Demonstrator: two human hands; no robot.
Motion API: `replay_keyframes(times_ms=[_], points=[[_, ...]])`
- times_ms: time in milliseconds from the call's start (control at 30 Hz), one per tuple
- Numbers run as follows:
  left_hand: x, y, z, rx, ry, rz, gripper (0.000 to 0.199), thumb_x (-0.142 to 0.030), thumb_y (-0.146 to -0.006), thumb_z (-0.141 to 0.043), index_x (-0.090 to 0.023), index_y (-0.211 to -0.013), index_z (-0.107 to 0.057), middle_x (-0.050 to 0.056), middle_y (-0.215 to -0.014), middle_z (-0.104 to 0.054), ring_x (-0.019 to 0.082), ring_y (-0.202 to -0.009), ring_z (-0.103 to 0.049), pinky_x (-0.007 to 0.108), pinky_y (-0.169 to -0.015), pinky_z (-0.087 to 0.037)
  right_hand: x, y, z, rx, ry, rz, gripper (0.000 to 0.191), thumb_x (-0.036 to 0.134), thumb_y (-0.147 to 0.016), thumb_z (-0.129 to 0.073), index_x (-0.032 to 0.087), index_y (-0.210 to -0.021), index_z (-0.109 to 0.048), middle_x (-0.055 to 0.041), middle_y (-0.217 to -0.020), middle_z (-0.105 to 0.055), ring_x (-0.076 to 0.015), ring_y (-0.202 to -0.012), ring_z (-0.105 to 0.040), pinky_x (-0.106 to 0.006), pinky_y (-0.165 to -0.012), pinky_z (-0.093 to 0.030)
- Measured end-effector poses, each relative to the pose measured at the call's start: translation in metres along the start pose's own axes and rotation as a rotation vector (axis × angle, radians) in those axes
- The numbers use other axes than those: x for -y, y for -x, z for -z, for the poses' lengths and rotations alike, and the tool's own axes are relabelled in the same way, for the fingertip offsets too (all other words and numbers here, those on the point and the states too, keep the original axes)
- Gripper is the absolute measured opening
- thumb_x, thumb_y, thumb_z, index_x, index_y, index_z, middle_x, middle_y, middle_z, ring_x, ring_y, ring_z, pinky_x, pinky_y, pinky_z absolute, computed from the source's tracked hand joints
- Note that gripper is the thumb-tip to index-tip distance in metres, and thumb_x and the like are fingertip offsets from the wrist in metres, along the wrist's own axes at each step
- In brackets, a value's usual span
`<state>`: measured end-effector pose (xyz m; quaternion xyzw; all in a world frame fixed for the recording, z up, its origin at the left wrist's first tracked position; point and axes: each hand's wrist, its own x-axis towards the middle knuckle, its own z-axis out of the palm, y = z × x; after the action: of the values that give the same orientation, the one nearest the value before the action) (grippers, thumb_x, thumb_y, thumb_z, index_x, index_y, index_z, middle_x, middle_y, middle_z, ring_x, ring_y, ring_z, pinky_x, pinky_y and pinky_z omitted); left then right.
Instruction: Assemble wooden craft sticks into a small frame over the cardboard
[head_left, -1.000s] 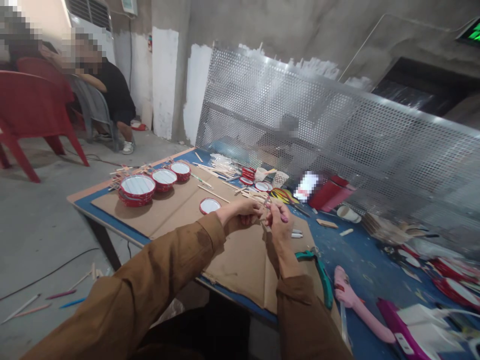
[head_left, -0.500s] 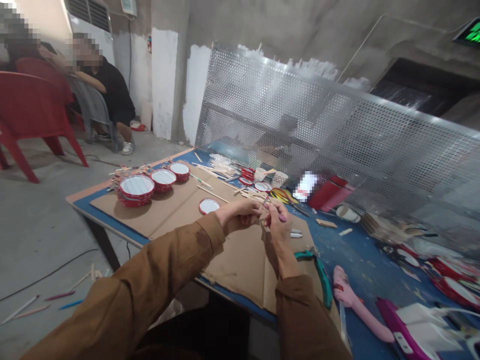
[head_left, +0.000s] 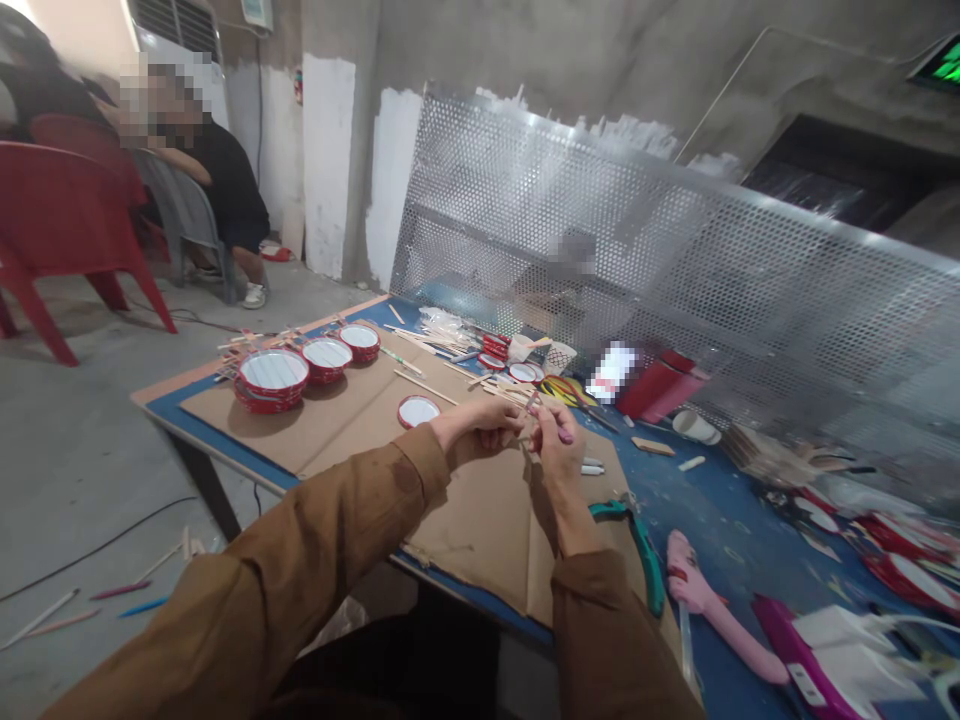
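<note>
Above the cardboard sheet, my two hands meet with fingertips almost touching. My right hand is closed around a slim purple pen, held slanted. The fingers of my left hand are pinched together close to the pen's upper end; what they hold is too small and too hidden to name. Just left of my left hand lies a round red-rimmed disc with a pale face. White-capped markers lie right of my right wrist, and teal-handled pliers rest nearer to me.
Stacks of red-rimmed discs stand at the left. Thin wooden sticks and yellow-handled scissors lie behind my hands. A pink glue gun and a purple-and-white power strip are at the right. A perforated metal panel borders the table.
My hands and the purple pen stay almost in the same place. In the background, a seated person at the far left has shifted slightly.
</note>
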<state>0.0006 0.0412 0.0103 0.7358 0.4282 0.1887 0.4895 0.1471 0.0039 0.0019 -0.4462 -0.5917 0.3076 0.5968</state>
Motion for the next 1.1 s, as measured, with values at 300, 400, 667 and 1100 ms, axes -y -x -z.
replay_keyframes(times_ms=[300,400,667,1100], points=[[-0.0041,0.0035,-0.0013,-0.020,0.013,0.042,0.022,-0.020,-0.098,-0.047,-0.017,-0.078,-0.052,-0.004,-0.049,-0.051,0.009,-0.039,-0.051,0.017,-0.045,-0.042,-0.0005,0.0000,0.0000,0.016,-0.011,0.009,0.034,0.054,-0.081,-0.067,0.021,-0.074,-0.059,0.0087,-0.047,-0.051,-0.0088,-0.036,-0.045,-0.020,-0.037,-0.036],[-0.0048,0.0037,-0.0013,-0.022,-0.001,0.047,0.021,-0.019,-0.098,-0.045,-0.017,-0.079,-0.053,-0.003,-0.049,-0.051,0.010,-0.039,-0.051,0.017,-0.045,-0.042,-0.0006,0.0002,-0.0004,0.016,0.008,0.019,0.032,0.052,-0.081,-0.065,0.021,-0.073,-0.058,0.0087,-0.046,-0.050,-0.0087,-0.036,-0.044,-0.020,-0.037,-0.036],[-0.0021,0.0033,0.0009,0.011,-0.002,0.026,0.022,-0.020,-0.102,-0.042,-0.017,-0.083,-0.051,-0.004,-0.051,-0.051,0.009,-0.039,-0.053,0.016,-0.045,-0.041,0.0051,0.0011,-0.0036,0.015,0.015,-0.007,0.033,0.054,-0.080,-0.063,0.022,-0.074,-0.059,0.0086,-0.045,-0.049,-0.0092,-0.035,-0.045,-0.021,-0.037,-0.035],[0.0002,0.0011,0.0029,0.009,0.041,0.086,0.020,-0.030,-0.100,-0.054,-0.017,-0.085,-0.052,-0.004,-0.056,-0.054,0.008,-0.040,-0.052,0.016,-0.044,-0.042,0.0003,-0.0003,-0.0023,0.016,0.038,0.035,0.037,0.058,-0.083,-0.063,0.022,-0.077,-0.060,0.0086,-0.048,-0.050,-0.0086,-0.036,-0.045,-0.020,-0.039,-0.037]])
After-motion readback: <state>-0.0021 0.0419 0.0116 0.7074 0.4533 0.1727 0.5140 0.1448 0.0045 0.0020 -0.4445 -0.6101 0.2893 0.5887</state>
